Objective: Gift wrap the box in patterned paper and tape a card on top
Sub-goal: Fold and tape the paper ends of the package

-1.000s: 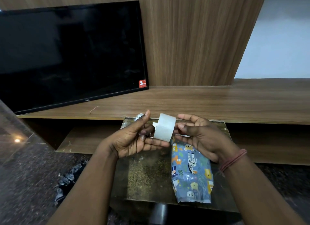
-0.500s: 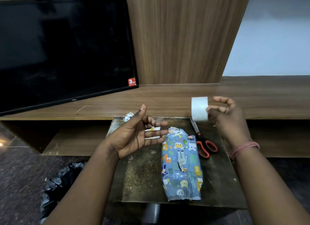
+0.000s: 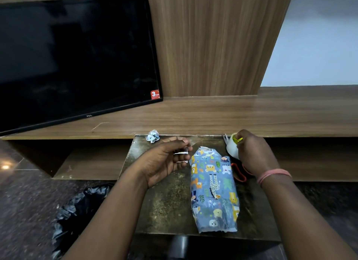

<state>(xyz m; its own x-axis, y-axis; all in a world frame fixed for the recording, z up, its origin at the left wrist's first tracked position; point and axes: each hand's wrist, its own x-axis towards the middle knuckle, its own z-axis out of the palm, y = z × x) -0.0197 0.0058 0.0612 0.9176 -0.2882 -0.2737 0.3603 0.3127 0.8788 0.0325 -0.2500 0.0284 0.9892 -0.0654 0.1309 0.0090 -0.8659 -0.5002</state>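
Note:
The box [image 3: 214, 190], wrapped in blue animal-patterned paper, lies lengthwise on the small dark table [image 3: 166, 205]. My left hand [image 3: 164, 161] hovers just left of the box's far end, its fingers curled round a small white slip, with a clear strip of tape at the fingertips. My right hand [image 3: 251, 155] grips the white tape roll [image 3: 232, 148] low over the table's far right corner, above the scissors [image 3: 239, 174] with orange handles, which are mostly hidden.
A crumpled paper scrap [image 3: 153, 136] sits at the table's far left corner. A long wooden shelf [image 3: 213, 116] runs behind, holding a black TV [image 3: 73, 58]. A black plastic bag [image 3: 77, 213] lies on the floor at the left.
My hands drew apart with the tape roll going right. My right hand then lowered the roll to the table's far right corner. My left hand's fingers curled in.

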